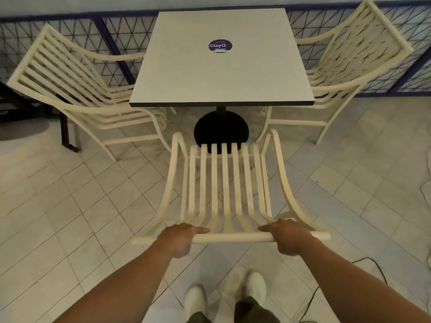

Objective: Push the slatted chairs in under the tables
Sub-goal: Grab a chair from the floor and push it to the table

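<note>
Both hands are on the top rail of the near slatted chair (225,183): the left hand (183,237) wraps the rail toward its left end and the right hand (285,236) toward its right, fingers (200,230) closed around the bar on each side. The chair faces the square table (221,61) squarely, its seat front over the near edge of the round black base (221,130), but the seat is not yet under the tabletop, so the push looks barely started. To do it well, I would press evenly through both hands so the chair travels straight along the tiles and does not swing toward either neighbour. The left side chair (77,89) and the right side chair (345,66) already sit tucked partly under the table's flanks, and their front legs stand near the path of the near chair's curved arms (the gap on each side looks narrow from here). Keeping the back rail level, rather than tipping it forward, should let the legs slide instead of catching on the grout lines. The pedestal column sets the limit, so a slow finish is wiser than a shove; whether the arms clear the tabletop's underside cannot be judged from this angle. A dark cable (326,287) lies on the floor by the person's right foot and is worth stepping around.
</note>
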Demonstrator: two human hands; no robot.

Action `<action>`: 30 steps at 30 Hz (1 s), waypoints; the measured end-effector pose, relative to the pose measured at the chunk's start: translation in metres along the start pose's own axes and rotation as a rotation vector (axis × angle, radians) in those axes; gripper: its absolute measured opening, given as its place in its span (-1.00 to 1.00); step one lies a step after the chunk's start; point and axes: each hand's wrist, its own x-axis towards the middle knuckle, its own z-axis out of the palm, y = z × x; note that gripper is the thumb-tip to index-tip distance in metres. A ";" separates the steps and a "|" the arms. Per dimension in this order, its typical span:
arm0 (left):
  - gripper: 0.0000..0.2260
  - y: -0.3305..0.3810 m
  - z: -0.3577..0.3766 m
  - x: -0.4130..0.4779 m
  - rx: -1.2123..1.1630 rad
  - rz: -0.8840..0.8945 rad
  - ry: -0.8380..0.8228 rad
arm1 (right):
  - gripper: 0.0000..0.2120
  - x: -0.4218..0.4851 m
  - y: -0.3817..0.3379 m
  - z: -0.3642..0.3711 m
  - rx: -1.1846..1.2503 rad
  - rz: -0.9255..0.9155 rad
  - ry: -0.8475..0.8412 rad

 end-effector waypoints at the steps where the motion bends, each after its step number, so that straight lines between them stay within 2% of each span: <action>1: -0.28 0.000 -0.005 0.005 -0.006 -0.006 0.002 | -0.38 0.006 0.004 -0.005 -0.014 -0.007 0.003; 6: -0.27 -0.011 -0.027 0.026 -0.013 -0.008 0.016 | -0.58 0.035 0.012 -0.025 -0.054 -0.002 -0.024; 17: -0.25 -0.050 -0.081 0.078 0.019 0.064 0.041 | -0.56 0.090 0.012 -0.065 -0.017 0.058 0.052; 23: -0.31 -0.054 -0.097 0.097 0.016 0.030 0.096 | -0.58 0.107 0.020 -0.088 -0.020 0.038 0.061; 27: -0.37 -0.056 -0.104 0.098 0.017 0.021 0.097 | -0.61 0.107 0.023 -0.098 0.032 0.027 0.015; 30: -0.32 -0.062 -0.107 0.095 0.044 0.028 0.048 | -0.63 0.106 0.024 -0.103 0.073 0.009 -0.034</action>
